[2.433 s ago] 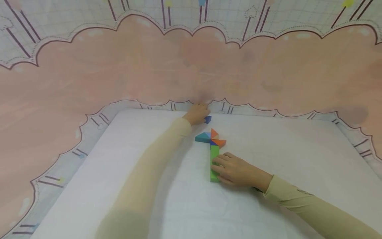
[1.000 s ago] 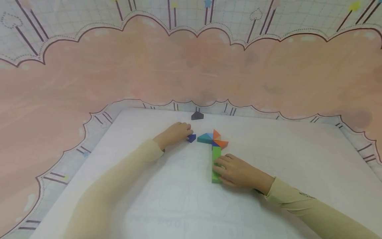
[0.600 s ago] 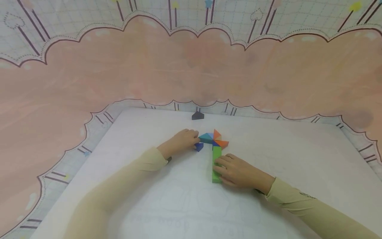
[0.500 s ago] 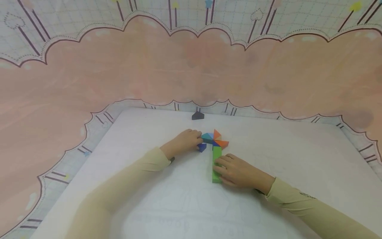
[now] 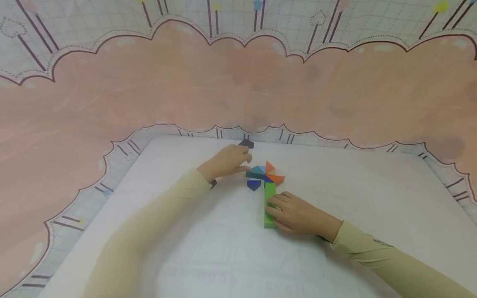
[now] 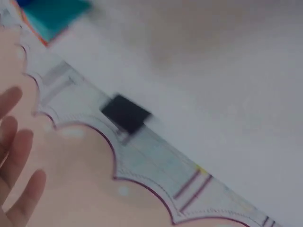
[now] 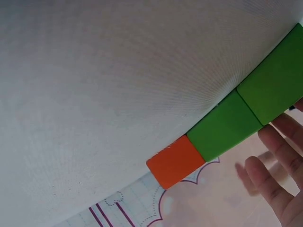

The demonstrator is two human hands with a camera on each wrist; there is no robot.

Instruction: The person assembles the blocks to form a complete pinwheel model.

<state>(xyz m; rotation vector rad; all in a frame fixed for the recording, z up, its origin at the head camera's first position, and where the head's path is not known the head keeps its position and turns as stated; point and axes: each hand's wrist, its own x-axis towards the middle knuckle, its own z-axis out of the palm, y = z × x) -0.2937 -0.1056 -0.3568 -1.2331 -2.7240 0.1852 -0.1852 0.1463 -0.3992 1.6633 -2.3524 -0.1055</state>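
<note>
White tabletop (image 5: 380, 198), peach printed backdrop (image 5: 193, 82), left hand (image 5: 226, 161) loose-fingered, right hand (image 5: 296, 213) relaxed-fingered against 2 green blocks (image 7: 247, 106)

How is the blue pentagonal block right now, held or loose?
Loose: the blue pentagonal block lies on the white tabletop, with the left hand visibly apart from it.

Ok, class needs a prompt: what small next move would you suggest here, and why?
I'd probably have the left hand pick up the black block: that hand looks empty, its fingers are near, and the block lies alone at the far edge of the white table, apart from the colourful cluster. The right hand is on the green bar.
</note>
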